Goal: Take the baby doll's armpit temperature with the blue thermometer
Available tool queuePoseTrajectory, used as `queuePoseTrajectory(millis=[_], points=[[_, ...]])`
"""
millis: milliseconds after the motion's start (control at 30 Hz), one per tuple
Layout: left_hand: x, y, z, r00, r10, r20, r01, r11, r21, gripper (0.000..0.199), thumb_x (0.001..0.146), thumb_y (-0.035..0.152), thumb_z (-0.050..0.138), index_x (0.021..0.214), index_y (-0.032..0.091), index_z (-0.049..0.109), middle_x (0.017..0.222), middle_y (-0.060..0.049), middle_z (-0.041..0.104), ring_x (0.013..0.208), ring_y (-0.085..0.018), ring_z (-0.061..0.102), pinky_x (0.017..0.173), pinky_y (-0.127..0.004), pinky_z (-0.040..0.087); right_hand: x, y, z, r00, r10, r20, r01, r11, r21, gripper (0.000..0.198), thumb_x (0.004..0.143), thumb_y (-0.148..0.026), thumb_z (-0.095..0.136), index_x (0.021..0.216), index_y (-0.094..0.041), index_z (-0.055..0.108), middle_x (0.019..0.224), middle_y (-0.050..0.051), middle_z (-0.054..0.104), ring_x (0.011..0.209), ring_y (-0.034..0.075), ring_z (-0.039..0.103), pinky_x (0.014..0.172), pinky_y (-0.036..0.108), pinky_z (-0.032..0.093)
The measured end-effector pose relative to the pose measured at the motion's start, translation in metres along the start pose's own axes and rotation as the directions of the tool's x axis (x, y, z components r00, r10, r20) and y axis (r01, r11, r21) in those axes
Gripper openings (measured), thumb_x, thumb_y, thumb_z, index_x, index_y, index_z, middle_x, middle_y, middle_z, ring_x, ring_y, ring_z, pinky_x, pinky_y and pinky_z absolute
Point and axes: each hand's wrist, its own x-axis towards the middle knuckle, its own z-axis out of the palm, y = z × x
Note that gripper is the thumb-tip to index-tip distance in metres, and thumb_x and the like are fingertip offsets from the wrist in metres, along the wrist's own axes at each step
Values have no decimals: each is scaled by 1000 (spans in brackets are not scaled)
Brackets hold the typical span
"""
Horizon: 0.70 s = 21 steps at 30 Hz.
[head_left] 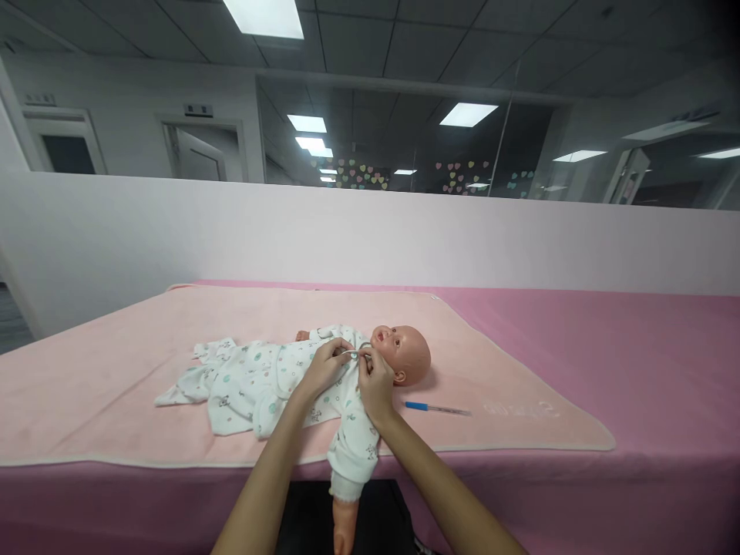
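A baby doll point(413, 356) lies on its back with its head to the right, dressed in a white patterned baby outfit point(254, 381). At the front of the neck, my left hand point(328, 366) is closed, fingertips pinching a thin white strip at the outfit's neckline. Just beside the doll's chin, my right hand point(375, 381) pinches the same neckline from the other side. Whether the strip is a tie or a fabric edge is too small to tell. One doll arm point(345, 524) sticks out toward me between my forearms, past the table edge.
Under the doll is a peach blanket point(520, 428) on a pink-covered table point(653, 370). Right of my right hand lies a slim clear stick with a blue end point(436, 408), like a thermometer. A low white wall point(405, 247) runs behind the table.
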Motion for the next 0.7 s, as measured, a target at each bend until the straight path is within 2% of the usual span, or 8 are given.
queuePoseTrajectory(millis=[200, 333, 467, 567, 633, 700], points=[[0, 2, 0, 999, -4, 33, 5, 1000, -30, 15, 68, 24, 45, 72, 16, 57, 67, 0, 54, 64, -13, 47, 61, -23, 36, 1, 0, 0, 1000, -15, -7, 15, 1000, -16, 19, 84, -20, 40, 82, -18, 59, 74, 3, 63, 64, 14, 56, 62, 24, 42], [-3, 3, 1, 999, 38, -13, -38, 999, -34, 11, 71, 25, 46, 69, 17, 54, 67, 1, 53, 68, -14, 48, 63, -24, 38, 1, -2, -2, 999, -44, 26, 44, 999, 0, 23, 84, -18, 39, 85, -18, 61, 79, 4, 65, 71, 15, 59, 66, 25, 44], [-3, 2, 2, 999, 36, -38, -40, 993, -109, 10, 72, 25, 47, 75, 17, 52, 66, 1, 53, 65, -13, 49, 62, -24, 39, 1, -5, -3, 992, -104, 68, 106, 994, -24, 20, 82, -21, 45, 91, -18, 63, 86, 6, 64, 77, 16, 59, 70, 26, 46], [-4, 2, 2, 998, 35, -47, -42, 987, -158, 12, 72, 23, 48, 82, 17, 51, 65, 2, 54, 64, -12, 52, 63, -24, 40, 1, -6, -2, 991, -105, 79, 109, 993, -45, 18, 82, -24, 47, 89, -17, 62, 86, 6, 64, 77, 17, 59, 68, 26, 46], [-9, 4, 1, 995, 59, -79, -66, 994, -92, 16, 74, 24, 46, 87, 17, 50, 69, 1, 56, 65, -13, 53, 64, -25, 41, 1, -4, -2, 995, -76, 72, 80, 996, -49, 18, 84, -25, 45, 89, -17, 61, 85, 6, 63, 74, 16, 58, 66, 26, 46], [-20, 7, -1, 985, 123, -119, -115, 991, 72, 20, 76, 25, 45, 93, 17, 51, 79, -2, 59, 69, -14, 53, 66, -27, 42, 0, -3, -2, 997, -52, 49, 54, 997, -52, 19, 86, -27, 44, 90, -17, 59, 84, 6, 63, 74, 16, 58, 66, 27, 46]])
